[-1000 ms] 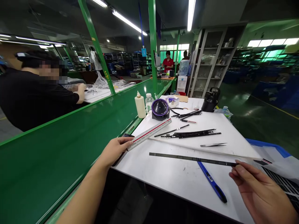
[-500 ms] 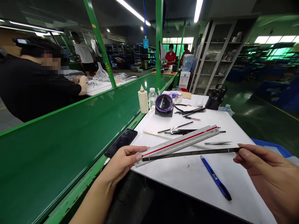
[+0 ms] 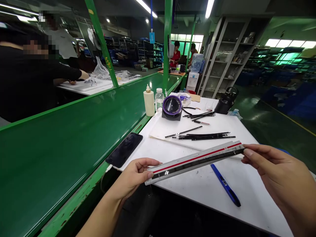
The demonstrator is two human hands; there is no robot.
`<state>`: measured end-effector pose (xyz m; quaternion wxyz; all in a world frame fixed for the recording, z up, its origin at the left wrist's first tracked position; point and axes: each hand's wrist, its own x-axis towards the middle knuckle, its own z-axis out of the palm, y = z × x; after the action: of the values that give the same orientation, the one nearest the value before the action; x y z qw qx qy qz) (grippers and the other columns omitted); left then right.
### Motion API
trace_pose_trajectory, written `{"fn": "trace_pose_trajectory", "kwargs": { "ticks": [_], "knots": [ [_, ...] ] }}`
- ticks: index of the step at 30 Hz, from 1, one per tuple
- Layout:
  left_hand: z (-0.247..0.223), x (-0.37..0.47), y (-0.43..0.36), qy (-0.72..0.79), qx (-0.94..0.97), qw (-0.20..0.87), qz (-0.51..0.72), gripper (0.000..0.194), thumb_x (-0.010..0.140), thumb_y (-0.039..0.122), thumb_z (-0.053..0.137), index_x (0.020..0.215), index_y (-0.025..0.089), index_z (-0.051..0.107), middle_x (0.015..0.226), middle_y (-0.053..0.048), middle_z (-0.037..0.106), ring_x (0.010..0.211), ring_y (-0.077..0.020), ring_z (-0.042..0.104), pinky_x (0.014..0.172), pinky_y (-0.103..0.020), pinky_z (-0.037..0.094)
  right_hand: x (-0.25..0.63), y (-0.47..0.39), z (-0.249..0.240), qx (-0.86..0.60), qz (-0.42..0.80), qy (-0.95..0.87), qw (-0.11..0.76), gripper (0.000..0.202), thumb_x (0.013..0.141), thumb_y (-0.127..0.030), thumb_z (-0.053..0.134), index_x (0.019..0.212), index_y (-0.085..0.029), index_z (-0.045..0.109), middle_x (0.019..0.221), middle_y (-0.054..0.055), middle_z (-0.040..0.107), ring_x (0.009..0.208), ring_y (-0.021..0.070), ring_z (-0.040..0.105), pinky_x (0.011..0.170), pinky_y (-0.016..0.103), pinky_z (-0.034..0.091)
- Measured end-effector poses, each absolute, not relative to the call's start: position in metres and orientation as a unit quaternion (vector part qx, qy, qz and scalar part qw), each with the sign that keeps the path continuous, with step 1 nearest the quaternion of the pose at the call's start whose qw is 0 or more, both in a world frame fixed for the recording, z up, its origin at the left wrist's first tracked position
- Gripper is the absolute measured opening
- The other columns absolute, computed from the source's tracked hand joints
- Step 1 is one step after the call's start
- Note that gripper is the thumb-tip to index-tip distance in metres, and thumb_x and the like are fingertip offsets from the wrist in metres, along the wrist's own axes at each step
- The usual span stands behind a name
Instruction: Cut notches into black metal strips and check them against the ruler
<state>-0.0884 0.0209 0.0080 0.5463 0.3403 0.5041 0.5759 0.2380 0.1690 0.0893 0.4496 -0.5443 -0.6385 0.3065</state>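
A white triangular scale ruler [image 3: 187,161] with a red stripe slants across the space above the table's near part. Along its lower face lies a thin black strip [image 3: 197,164], roughly lined up with the ruler's length. My left hand [image 3: 132,176] is closed on the ruler's left end, its thumb pressing the strip against it. My right hand [image 3: 274,168] pinches the strip's right end at the ruler's far tip; whether it grips the ruler too is hard to tell. Below them a blue pen [image 3: 225,184] lies on the white table.
Several black strips [image 3: 202,136] lie on a white sheet, with another pile [image 3: 199,115] farther back. A phone [image 3: 124,149] rests at the left edge. Behind stand a purple-rimmed round device [image 3: 172,106], a cream bottle [image 3: 149,103] and a black flask [image 3: 224,102]. A green partition [image 3: 74,135] runs along the left.
My right hand has moved left and slightly up, bringing the black strip flat along the ruler. Before, the strip angled away from it. The view has shifted a little; tweezers on the table are now hidden.
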Motion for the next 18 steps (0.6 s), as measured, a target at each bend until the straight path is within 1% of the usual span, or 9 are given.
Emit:
{"fn": "trace_pose_trajectory", "kwargs": {
  "ticks": [4, 7, 9, 10, 12, 13, 15, 17, 18],
  "knots": [
    [0.005, -0.08, 0.019, 0.496, 0.335, 0.536, 0.596, 0.036, 0.064, 0.03, 0.082, 0.095, 0.014, 0.073, 0.104, -0.011, 0.073, 0.091, -0.0215, 0.067, 0.08, -0.026, 0.052, 0.238, 0.17, 0.092, -0.559, 0.281, -0.652, 0.428, 0.031, 0.072, -0.054, 0.072, 0.091, -0.029, 0.073, 0.08, 0.002, 0.071, 0.076, 0.026, 0.064, 0.07, 0.043, 0.048],
    [0.0, -0.066, 0.018, 0.48, 0.323, 0.552, 0.601, 0.033, 0.065, 0.033, 0.081, 0.091, 0.014, 0.074, 0.107, -0.012, 0.071, 0.085, -0.0211, 0.067, 0.071, -0.026, 0.054, 0.234, 0.175, 0.09, -0.534, 0.142, -0.702, 0.448, 0.027, 0.076, -0.047, 0.07, 0.096, -0.029, 0.073, 0.089, 0.003, 0.066, 0.076, 0.0231, 0.061, 0.075, 0.043, 0.048],
    [-0.005, -0.049, 0.019, 0.471, 0.296, 0.571, 0.604, 0.034, 0.067, 0.036, 0.08, 0.093, 0.014, 0.075, 0.101, -0.012, 0.072, 0.076, -0.0191, 0.066, 0.065, -0.026, 0.054, 0.229, 0.177, 0.083, -0.51, 0.083, -0.7, 0.493, 0.039, 0.075, -0.043, 0.071, 0.111, -0.028, 0.068, 0.104, 0.005, 0.058, 0.076, 0.0199, 0.058, 0.081, 0.043, 0.048],
    [-0.007, -0.039, 0.02, 0.471, 0.275, 0.576, 0.609, 0.035, 0.067, 0.036, 0.08, 0.094, 0.015, 0.075, 0.097, -0.011, 0.073, 0.072, -0.018, 0.066, 0.064, -0.026, 0.054, 0.226, 0.177, 0.078, -0.506, 0.101, -0.677, 0.524, 0.051, 0.074, -0.042, 0.073, 0.121, -0.027, 0.062, 0.112, 0.007, 0.053, 0.076, 0.0187, 0.057, 0.083, 0.043, 0.049],
    [-0.012, -0.017, 0.023, 0.474, 0.227, 0.578, 0.624, 0.038, 0.065, 0.037, 0.081, 0.096, 0.016, 0.075, 0.096, -0.01, 0.074, 0.07, -0.0173, 0.065, 0.064, -0.027, 0.055, 0.215, 0.168, 0.066, -0.492, 0.251, -0.589, 0.59, 0.063, 0.076, -0.043, 0.072, 0.132, -0.026, 0.05, 0.117, 0.008, 0.05, 0.085, 0.0206, 0.058, 0.082, 0.041, 0.05],
    [-0.014, -0.006, 0.024, 0.475, 0.208, 0.579, 0.63, 0.038, 0.064, 0.037, 0.081, 0.096, 0.016, 0.075, 0.1, -0.011, 0.073, 0.071, -0.0179, 0.066, 0.064, -0.027, 0.055, 0.208, 0.161, 0.06, -0.479, 0.344, -0.545, 0.596, 0.056, 0.081, -0.044, 0.067, 0.131, -0.027, 0.05, 0.118, 0.008, 0.052, 0.094, 0.0222, 0.058, 0.085, 0.04, 0.049],
    [-0.017, 0.012, 0.027, 0.479, 0.187, 0.576, 0.635, 0.037, 0.063, 0.038, 0.082, 0.092, 0.016, 0.075, 0.116, -0.013, 0.069, 0.081, -0.0227, 0.067, 0.066, -0.029, 0.056, 0.192, 0.143, 0.049, -0.39, 0.541, -0.486, 0.564, 0.04, 0.088, -0.046, 0.058, 0.123, -0.027, 0.054, 0.12, 0.008, 0.058, 0.109, 0.0257, 0.056, 0.09, 0.042, 0.047],
    [-0.022, 0.024, 0.029, 0.491, 0.197, 0.565, 0.633, 0.033, 0.061, 0.04, 0.082, 0.082, 0.015, 0.076, 0.121, -0.014, 0.066, 0.095, -0.03, 0.066, 0.071, -0.031, 0.057, 0.178, 0.124, 0.04, -0.322, 0.655, -0.451, 0.514, 0.036, 0.088, -0.042, 0.061, 0.119, -0.023, 0.056, 0.121, 0.009, 0.061, 0.115, 0.0269, 0.054, 0.099, 0.044, 0.043],
    [-0.024, 0.028, 0.03, 0.498, 0.21, 0.556, 0.631, 0.032, 0.06, 0.042, 0.082, 0.077, 0.015, 0.076, 0.12, -0.014, 0.066, 0.1, -0.0328, 0.065, 0.074, -0.033, 0.057, 0.173, 0.116, 0.038, -0.323, 0.686, -0.418, 0.501, 0.037, 0.086, -0.041, 0.065, 0.118, -0.023, 0.055, 0.117, 0.008, 0.063, 0.111, 0.0267, 0.058, 0.098, 0.044, 0.044]
  ]
}}
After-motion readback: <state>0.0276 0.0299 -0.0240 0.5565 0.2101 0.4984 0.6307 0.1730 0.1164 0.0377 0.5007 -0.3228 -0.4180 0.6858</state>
